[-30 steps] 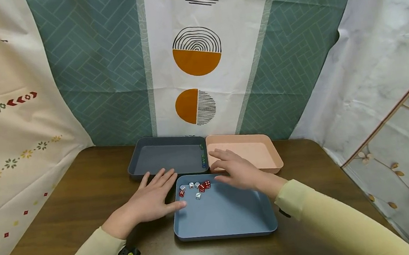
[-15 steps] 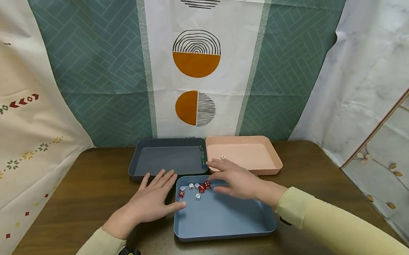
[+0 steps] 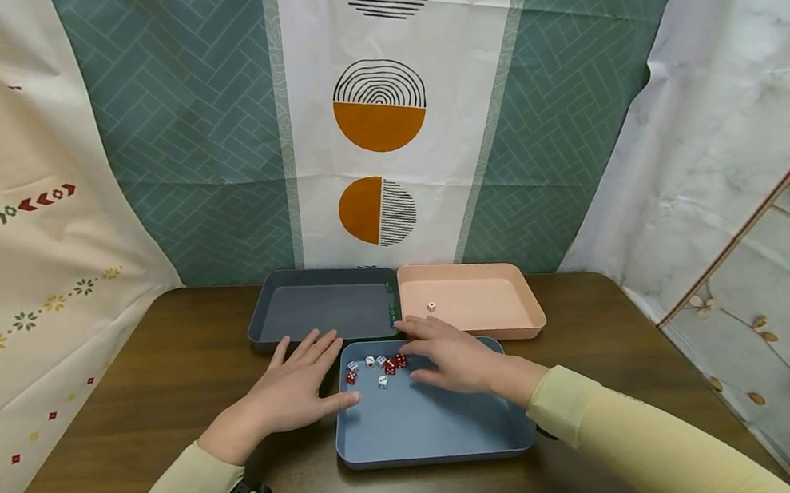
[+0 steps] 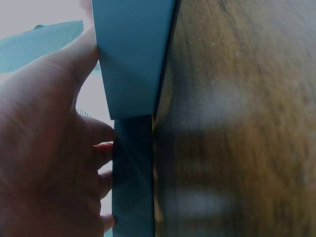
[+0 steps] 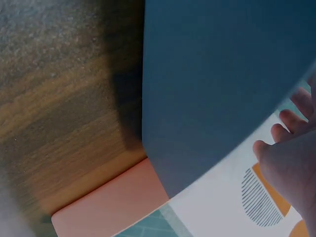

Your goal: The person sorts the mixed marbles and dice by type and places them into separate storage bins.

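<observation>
My left hand (image 3: 294, 389) has its fingers spread, fingertips by the dark grey tray (image 3: 322, 306) and thumb over the left rim of the blue tray (image 3: 436, 431). In the left wrist view, that hand's fingers (image 4: 98, 133) lie along the trays' top edges. Across the blue tray's far side reaches my right hand (image 3: 453, 359), fingers loosely bent, close to a red die (image 3: 400, 360); I see nothing held. More red dice (image 3: 389, 368) and several white dice (image 3: 383, 381) lie in the tray's far left corner. One white die (image 3: 432, 307) sits in the peach tray (image 3: 495, 300).
Small green and blue pieces (image 3: 392, 311) line the right wall of the dark grey tray. All trays stand close together on a brown wooden table (image 3: 131, 419). Patterned cloths (image 3: 214, 177) hang behind and at both sides.
My right hand has drawn back from over the peach tray towards the red dice in the blue tray. A white die now shows in the peach tray. The left hand has stayed put.
</observation>
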The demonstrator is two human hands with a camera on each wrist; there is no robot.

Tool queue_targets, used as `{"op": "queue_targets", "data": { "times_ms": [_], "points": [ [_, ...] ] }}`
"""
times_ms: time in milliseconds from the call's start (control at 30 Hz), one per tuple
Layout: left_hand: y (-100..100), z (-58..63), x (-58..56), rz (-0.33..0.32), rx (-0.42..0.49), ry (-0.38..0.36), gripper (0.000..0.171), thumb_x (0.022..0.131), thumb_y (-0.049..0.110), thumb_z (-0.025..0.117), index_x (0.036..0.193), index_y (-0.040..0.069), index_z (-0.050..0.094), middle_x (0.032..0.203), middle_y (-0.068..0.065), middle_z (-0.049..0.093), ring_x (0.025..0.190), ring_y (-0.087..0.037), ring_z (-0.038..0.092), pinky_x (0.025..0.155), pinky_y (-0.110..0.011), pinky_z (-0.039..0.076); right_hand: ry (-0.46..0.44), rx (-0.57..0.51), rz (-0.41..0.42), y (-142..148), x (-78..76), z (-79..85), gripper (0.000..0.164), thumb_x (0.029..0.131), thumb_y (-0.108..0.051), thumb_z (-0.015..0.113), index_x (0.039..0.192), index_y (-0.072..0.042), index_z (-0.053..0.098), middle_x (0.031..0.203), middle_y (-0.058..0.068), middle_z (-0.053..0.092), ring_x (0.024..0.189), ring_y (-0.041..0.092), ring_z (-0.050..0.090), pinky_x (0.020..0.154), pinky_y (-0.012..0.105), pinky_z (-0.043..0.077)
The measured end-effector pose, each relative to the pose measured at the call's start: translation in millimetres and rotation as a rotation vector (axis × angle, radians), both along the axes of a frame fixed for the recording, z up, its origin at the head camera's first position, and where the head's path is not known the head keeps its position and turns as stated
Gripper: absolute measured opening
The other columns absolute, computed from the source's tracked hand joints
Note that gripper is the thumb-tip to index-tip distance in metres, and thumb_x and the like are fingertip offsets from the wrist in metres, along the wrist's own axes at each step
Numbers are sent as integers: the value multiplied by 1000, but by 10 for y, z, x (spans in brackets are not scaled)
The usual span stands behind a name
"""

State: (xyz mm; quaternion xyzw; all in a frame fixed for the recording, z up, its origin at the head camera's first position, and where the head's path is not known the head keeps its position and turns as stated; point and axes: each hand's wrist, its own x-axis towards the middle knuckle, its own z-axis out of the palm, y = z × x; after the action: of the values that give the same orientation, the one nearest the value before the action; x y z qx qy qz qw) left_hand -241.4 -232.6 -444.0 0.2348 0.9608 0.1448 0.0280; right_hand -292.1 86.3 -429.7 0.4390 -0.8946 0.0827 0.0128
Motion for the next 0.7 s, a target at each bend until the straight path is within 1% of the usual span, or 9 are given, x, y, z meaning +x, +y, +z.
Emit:
{"op": "queue_targets", "data": {
  "times_ms": [133, 367, 533, 700],
  "points": [
    [-4, -6, 2, -2, 7, -7, 108, 101, 82, 55, 173, 4, 35, 180, -15, 28, 167, -42, 19, 128, -76, 4, -5, 12, -5, -7, -3, -33, 47, 103, -29, 82, 143, -6, 73, 173, 15, 43, 164, 35, 32, 132, 58, 24],
    [-19, -22, -7, -11, 13, 0, 108, 101, 83, 53, 173, 4, 35, 180, -15, 28, 167, -43, 20, 127, -76, 4, -18, 17, 1, -27, 7, -60, 46, 104, -29, 82, 143, -5, 73, 174, 15, 41, 164, 35, 32, 133, 53, 23],
    [-19, -16, -7, -15, 14, 1, 108, 101, 83, 53, 173, 4, 35, 180, -16, 28, 167, -43, 20, 127, -77, 4, -25, -14, -7, -48, 2, -70, 38, 103, -27, 83, 134, -7, 75, 174, 16, 42, 164, 36, 32, 133, 54, 24],
    [-15, -11, -4, -14, 16, 1, 109, 101, 83, 53, 173, 4, 35, 180, -16, 29, 167, -43, 20, 127, -77, 5, -24, -31, -15, -71, -8, -93, 26, 102, -27, 84, 121, -12, 75, 173, 15, 43, 164, 36, 32, 133, 54, 24]
  ]
}}
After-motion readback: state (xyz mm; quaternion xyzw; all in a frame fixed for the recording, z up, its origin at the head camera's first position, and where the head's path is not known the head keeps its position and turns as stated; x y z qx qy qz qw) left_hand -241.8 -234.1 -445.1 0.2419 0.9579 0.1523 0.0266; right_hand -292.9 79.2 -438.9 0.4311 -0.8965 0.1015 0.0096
